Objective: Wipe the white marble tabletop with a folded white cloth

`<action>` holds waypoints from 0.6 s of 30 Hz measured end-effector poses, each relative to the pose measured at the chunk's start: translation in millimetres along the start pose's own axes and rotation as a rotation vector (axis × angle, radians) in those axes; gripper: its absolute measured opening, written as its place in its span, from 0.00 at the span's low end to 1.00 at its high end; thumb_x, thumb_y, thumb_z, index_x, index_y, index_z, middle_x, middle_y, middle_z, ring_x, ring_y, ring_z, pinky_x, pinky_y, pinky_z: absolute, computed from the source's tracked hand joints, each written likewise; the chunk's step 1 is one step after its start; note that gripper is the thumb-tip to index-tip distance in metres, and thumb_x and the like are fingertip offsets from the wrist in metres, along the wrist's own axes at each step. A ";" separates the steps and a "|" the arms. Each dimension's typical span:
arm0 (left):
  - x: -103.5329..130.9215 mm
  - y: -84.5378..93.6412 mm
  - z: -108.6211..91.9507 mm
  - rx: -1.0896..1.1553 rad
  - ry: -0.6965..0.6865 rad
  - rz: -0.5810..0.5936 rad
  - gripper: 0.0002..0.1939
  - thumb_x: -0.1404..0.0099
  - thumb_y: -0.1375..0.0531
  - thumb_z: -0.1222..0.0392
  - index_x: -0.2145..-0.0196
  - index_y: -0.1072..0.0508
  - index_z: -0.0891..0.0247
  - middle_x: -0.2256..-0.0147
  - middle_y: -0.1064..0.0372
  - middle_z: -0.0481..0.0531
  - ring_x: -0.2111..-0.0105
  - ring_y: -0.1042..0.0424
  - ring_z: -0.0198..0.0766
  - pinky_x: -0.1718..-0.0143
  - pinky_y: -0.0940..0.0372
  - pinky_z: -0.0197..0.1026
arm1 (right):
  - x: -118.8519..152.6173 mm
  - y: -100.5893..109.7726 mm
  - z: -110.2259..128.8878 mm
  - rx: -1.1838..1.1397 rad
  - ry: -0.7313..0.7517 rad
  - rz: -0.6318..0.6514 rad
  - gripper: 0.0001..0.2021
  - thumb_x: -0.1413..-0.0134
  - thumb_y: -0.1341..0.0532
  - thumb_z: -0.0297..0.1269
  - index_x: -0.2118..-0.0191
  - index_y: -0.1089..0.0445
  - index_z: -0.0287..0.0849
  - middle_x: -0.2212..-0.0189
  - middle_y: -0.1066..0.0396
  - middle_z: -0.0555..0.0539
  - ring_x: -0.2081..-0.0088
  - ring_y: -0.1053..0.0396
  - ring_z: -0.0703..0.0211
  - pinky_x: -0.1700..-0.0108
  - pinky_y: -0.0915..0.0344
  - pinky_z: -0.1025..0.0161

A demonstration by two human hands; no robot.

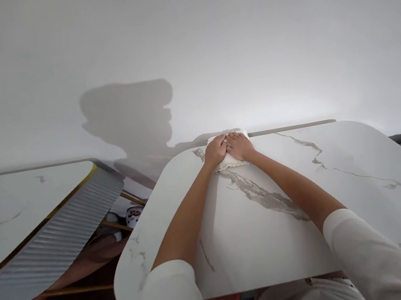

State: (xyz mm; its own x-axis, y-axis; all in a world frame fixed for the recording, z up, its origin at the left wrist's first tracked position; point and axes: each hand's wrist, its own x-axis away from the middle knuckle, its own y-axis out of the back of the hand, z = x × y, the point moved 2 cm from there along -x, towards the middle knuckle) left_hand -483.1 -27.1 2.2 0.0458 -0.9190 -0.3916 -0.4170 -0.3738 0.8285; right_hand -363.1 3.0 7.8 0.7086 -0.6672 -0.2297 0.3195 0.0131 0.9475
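1. While I watch from the room, a person reaches both bare arms forward over a white, grey-veined table [347, 208] with rounded corners.
2. Under both palms lies a white cloth [228, 163], bunched or folded, at the far edge of the table, just beside the pale wall [243, 36].
3. On the near side, some of the cloth shows past the heels of the hands; its long axis I cannot make out.
4. The left hand [216, 151] covers the cloth's left part, the right hand [240, 146] its middle and right; neither seems clearly nearer to it.
5. Both hands are palm down, pressed on the cloth, their fingers close together and the fingertips meeting at the middle. The left fingers curve slightly; the right ones lie flatter, pointing at the wall.
6. To the person's left stands a second veined table [24, 213] with a gold trim and ribbed grey side; a head-shaped shadow [129, 113] falls on the wall.
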 end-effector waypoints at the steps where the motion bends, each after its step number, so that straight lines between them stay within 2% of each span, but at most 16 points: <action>1: -5.2 -0.9 3.1 0.009 0.014 -0.005 0.23 0.34 0.55 0.62 0.46 0.32 0.67 0.44 0.34 0.58 0.44 0.37 0.44 0.41 0.45 0.44 | -5.0 -0.7 -1.7 0.000 -0.009 -0.008 0.28 0.36 0.56 0.37 0.35 0.50 0.26 0.35 0.50 0.37 0.34 0.55 0.50 0.36 0.60 0.55; 9: -27.2 -4.7 15.5 0.054 0.072 0.028 0.21 0.35 0.53 0.61 0.51 0.26 0.61 0.49 0.28 0.53 0.50 0.31 0.44 0.48 0.39 0.42 | -20.8 -4.4 -5.0 0.034 -0.061 -0.117 0.23 0.36 0.54 0.36 0.42 0.38 0.27 0.41 0.38 0.34 0.39 0.45 0.50 0.40 0.52 0.55; 15: -19.1 -1.8 7.7 0.044 0.015 0.015 0.20 0.36 0.54 0.63 0.54 0.25 0.63 0.51 0.28 0.55 0.51 0.31 0.44 0.46 0.40 0.42 | -10.4 -4.7 0.8 0.044 -0.093 -0.112 0.25 0.36 0.56 0.35 0.38 0.44 0.26 0.38 0.43 0.35 0.37 0.49 0.47 0.38 0.55 0.53; 18: -7.9 1.4 2.2 0.036 0.004 0.019 0.21 0.35 0.54 0.62 0.51 0.27 0.63 0.47 0.31 0.55 0.48 0.33 0.43 0.45 0.41 0.42 | 1.2 -4.6 8.2 0.043 -0.103 -0.093 0.27 0.35 0.58 0.36 0.36 0.48 0.24 0.36 0.47 0.35 0.35 0.53 0.48 0.36 0.58 0.53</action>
State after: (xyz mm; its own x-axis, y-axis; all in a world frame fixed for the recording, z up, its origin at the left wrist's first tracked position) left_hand -486.0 -20.1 5.6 0.0410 -0.9262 -0.3749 -0.4500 -0.3521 0.8207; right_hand -368.9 -3.9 5.0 0.6076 -0.7372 -0.2954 0.3524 -0.0830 0.9322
